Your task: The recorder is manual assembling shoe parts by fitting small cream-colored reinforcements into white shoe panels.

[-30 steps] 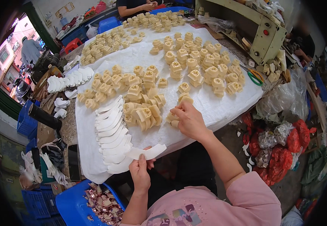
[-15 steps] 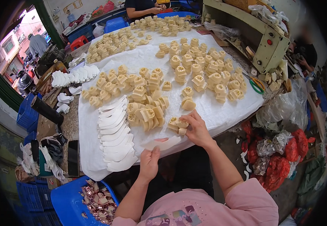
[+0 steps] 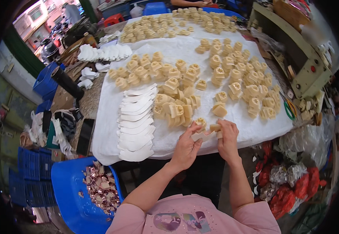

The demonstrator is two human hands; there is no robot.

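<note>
At the table's near edge my left hand (image 3: 185,146) pinches one end of a curved white strip (image 3: 203,136). My right hand (image 3: 228,139) grips a small cream block (image 3: 215,128) close to the strip's other end; the fingers hide part of it. Just beyond my left fingertips sits a cream moulded piece (image 3: 201,122) with a scalloped opening. Left of my hands, more white strips (image 3: 136,124) lie overlapped in a fanned row. A heap of cream pieces (image 3: 175,111) stands beside that row.
Many more cream pieces (image 3: 251,78) cover the white cloth (image 3: 169,146). On the left are a black cylinder (image 3: 67,82) and a blue tub (image 3: 68,191) of shiny scraps. To the right stand a green-grey machine (image 3: 309,76), green-handled scissors (image 3: 290,110) and red bags (image 3: 288,199).
My hands have come together, bringing the strip up against the small block in my right hand. The cream piece my right hand touched now stands by my left fingertips. The view has shifted.
</note>
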